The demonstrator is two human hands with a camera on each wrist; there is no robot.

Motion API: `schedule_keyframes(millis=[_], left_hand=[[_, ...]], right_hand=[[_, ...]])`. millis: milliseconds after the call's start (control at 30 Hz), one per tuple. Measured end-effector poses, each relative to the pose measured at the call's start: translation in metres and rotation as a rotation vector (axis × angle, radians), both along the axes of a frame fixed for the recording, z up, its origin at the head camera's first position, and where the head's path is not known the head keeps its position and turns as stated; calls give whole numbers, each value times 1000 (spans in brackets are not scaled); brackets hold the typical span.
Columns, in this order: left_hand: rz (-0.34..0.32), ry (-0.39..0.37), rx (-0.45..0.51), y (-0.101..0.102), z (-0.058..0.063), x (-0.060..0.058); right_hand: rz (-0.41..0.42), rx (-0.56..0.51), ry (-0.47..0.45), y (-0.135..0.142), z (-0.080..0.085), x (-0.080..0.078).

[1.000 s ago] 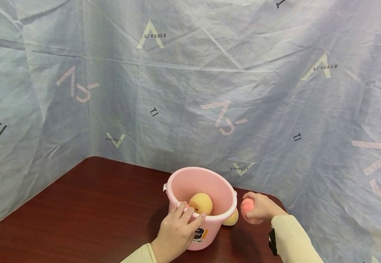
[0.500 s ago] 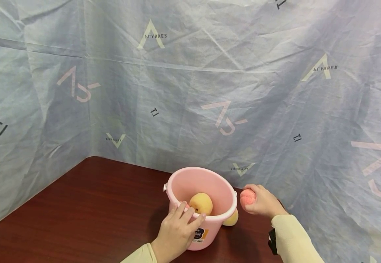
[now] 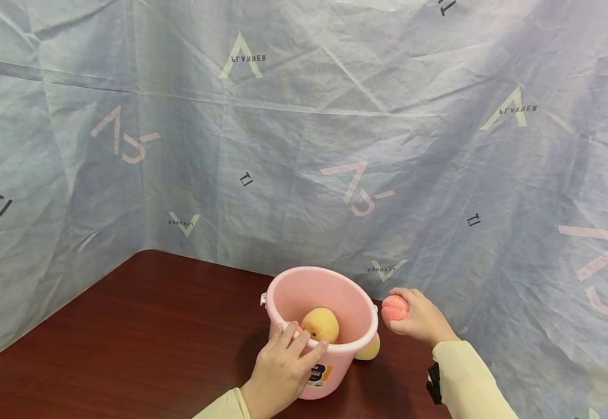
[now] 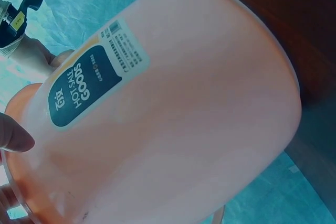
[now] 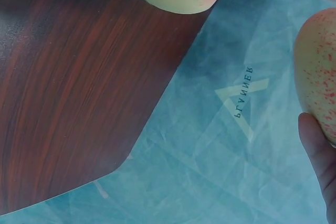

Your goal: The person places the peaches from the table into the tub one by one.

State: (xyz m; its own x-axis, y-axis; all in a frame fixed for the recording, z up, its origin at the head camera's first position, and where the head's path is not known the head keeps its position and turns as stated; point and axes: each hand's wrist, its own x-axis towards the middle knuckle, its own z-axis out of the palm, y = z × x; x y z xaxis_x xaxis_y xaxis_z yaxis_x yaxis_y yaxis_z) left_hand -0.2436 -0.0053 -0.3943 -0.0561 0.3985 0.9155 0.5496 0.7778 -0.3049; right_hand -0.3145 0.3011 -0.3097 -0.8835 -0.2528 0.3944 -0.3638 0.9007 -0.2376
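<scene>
A pink bucket [image 3: 330, 366] stands on the table with a label [image 4: 86, 82] on its side. My left hand [image 3: 280, 369] grips its near rim, fingers over the edge and thumb against the outer wall. Inside lies a round yellow fruit [image 3: 321, 325] with a dark spot, and a bit of something reddish shows beside my left fingertips. Right of the bucket, my right hand [image 3: 421, 317] holds a coral-pink peach [image 3: 395, 308] above the table, level with the rim. In the right wrist view that peach shows a pale side with red speckles and my thumb against it.
Another pale yellow fruit [image 3: 369, 348] with a pink blush sits on the dark wooden table [image 3: 152, 326], partly hidden behind the bucket's right side. Grey-blue printed cloth [image 3: 293, 145] hangs at the table's back and left edges. The table's corner [image 5: 123, 166] lies near my right hand.
My right hand has risen a little with the peach and turned it, so its creased side now faces the bucket. The left hand and bucket have stayed in place.
</scene>
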Motion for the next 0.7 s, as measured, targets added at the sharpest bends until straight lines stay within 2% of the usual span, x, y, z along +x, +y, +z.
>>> schedule_keyframes(millis=[167,300,400,700], left_hand=[[-2,-8,-5,0,0,0],[0,-11,-8,0,0,0],[-1,-10,-8,0,-1,0],[-2,0,-6,1,-1,-2]], right_hand=[[20,-27,27,-2,3,1],[26,-42,16,-3,6,3],[45,-59,-28,-4,8,3],[150,-101,-238,-3,20,4]])
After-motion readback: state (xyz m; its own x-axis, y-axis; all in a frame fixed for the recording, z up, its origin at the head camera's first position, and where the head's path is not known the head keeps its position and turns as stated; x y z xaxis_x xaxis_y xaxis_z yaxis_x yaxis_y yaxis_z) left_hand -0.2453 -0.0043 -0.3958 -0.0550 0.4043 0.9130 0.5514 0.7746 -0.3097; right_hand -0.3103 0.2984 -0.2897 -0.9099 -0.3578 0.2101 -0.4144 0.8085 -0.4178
